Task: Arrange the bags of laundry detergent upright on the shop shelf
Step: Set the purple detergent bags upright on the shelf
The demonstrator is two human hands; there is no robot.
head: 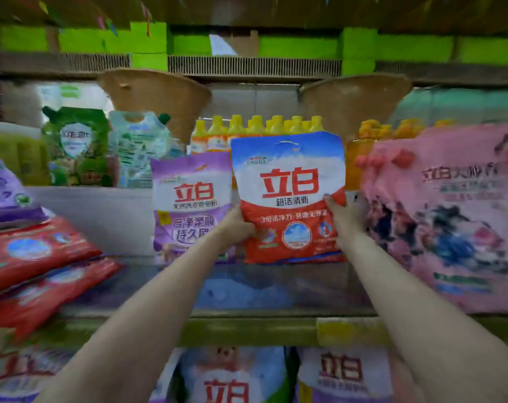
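Shelf [276, 286] carries a large pink bag [450, 216] at right and a purple bag [189, 205] upright at centre-left. Beside it, touching, the red, white and blue detergent bag [289, 196] stands upright, red logo facing out. Left hand [236, 228] and right hand [344, 219] grip its lower sides.

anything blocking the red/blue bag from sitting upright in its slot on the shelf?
Nothing visible does. Both the left hand and right hand already grip the red and blue bag, which is upright on the shelf, between the purple bag and the pink bag. The shelf in front of it is bare.
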